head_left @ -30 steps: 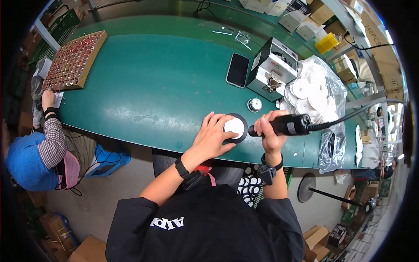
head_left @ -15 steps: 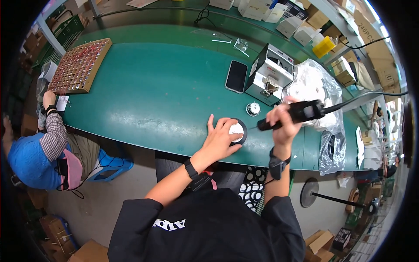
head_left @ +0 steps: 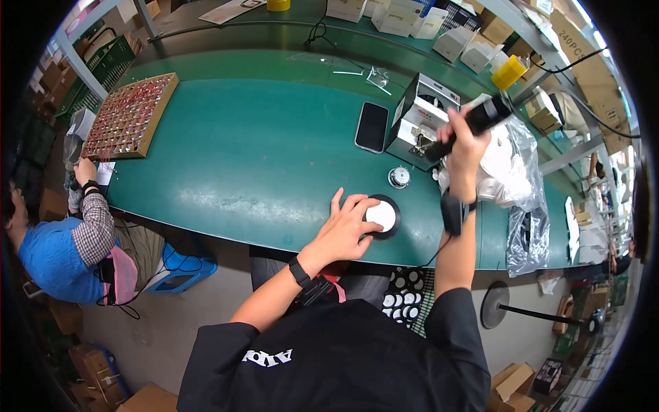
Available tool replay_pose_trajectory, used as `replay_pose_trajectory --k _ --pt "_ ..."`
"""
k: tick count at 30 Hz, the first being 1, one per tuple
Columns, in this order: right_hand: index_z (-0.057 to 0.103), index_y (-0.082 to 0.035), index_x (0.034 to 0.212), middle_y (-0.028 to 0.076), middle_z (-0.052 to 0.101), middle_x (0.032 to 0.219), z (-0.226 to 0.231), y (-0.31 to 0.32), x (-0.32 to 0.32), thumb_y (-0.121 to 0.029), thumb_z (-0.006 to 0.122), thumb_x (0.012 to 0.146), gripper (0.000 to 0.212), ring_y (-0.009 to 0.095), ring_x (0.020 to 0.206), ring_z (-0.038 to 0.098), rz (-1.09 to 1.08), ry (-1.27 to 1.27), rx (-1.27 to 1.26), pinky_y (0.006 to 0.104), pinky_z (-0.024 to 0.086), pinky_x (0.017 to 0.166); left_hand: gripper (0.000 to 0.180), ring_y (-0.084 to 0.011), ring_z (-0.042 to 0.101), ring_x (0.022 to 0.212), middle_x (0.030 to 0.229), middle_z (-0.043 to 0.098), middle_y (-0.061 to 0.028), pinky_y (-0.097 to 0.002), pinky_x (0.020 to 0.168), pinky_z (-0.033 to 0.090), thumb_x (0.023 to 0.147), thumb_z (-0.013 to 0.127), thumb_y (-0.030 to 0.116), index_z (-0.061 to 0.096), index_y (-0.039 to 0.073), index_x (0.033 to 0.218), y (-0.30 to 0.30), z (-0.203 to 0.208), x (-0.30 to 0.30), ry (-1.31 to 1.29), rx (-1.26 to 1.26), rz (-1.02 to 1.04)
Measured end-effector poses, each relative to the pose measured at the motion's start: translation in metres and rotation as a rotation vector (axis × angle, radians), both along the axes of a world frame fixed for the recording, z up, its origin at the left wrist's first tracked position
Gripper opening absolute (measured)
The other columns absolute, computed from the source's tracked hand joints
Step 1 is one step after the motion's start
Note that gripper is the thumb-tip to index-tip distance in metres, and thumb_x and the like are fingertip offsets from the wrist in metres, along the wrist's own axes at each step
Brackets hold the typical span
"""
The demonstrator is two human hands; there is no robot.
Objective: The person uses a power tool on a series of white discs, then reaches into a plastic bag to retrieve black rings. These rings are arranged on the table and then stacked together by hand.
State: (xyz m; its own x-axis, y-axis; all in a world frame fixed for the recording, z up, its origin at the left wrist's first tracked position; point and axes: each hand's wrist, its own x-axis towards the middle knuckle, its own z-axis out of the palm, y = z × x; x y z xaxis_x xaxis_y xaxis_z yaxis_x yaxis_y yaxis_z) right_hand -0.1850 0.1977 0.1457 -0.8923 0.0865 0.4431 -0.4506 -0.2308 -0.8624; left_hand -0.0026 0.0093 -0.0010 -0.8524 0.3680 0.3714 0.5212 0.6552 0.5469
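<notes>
In the head view, the flat round disc, white in the middle with a wide black rim point(head_left: 386, 215), lies on the green desk point(head_left: 247, 158) just to the right of the left hand point(head_left: 343, 228), partly under its fingertips. The left hand is clearly the nearer one: its fingers are spread, resting on the disc's left side; whether they pinch the rim cannot be told. Being round, the disc shows no long axis.

The right hand point(head_left: 468, 141), well apart beyond and to the right of the disc, is curled firmly around a black cylindrical power driver point(head_left: 486, 114), blurred. The driver's long axis slants, its lower end leftward and toward the person, roughly toward the small round silver metal part point(head_left: 399, 177) that sits between the two hands.
</notes>
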Motion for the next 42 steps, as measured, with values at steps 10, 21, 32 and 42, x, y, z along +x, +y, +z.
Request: replay_pose_trajectory --k 10,21,32,42 --pt "0.051 -0.001 0.112 0.005 0.05 0.069 -0.04 0.008 0.122 0.003 0.06 0.093 0.022 0.016 0.052 0.048 0.05 0.035 0.049 0.0341 0.048 0.057 0.033 -0.0315 0.045 0.14 0.146 0.054 -0.0063 -0.0694 0.121 0.019 0.078 0.085 0.03 0.081 0.023 0.11 0.005 0.002 -0.004 -0.023 0.012 -0.003" --pt "0.049 -0.003 0.106 0.006 0.051 0.073 -0.064 0.002 0.113 0.008 0.062 0.092 0.022 0.015 0.052 0.05 0.064 -0.036 0.047 0.0331 0.048 0.053 0.035 -0.0312 0.044 0.14 0.147 0.055 -0.0055 -0.0688 0.121 0.02 0.078 0.085 0.03 0.081 0.023 0.111 0.004 0.005 -0.002 -0.03 -0.005 0.008" --pt "0.049 -0.003 0.102 0.006 0.053 0.075 -0.067 -0.002 0.111 0.011 0.066 0.09 0.025 0.015 0.052 0.053 0.134 -0.062 0.121 0.0313 0.048 0.053 0.038 -0.0361 0.04 0.145 0.158 0.044 -0.0136 -0.0648 0.122 0.023 0.077 0.087 0.031 0.081 0.023 0.114 0.008 0.011 0.0 0.005 0.037 0.056" --pt "0.059 0.002 0.118 0.003 0.055 0.068 0.024 0.01 0.011 0.001 0.07 0.092 0.028 0.015 0.053 0.053 -0.081 0.225 -0.109 0.0349 0.049 0.056 0.031 -0.0368 0.041 0.143 0.156 0.046 -0.0146 -0.0651 0.121 0.022 0.083 0.08 0.024 0.08 0.02 0.113 0.003 0.004 0.0 0.03 -0.018 0.028"
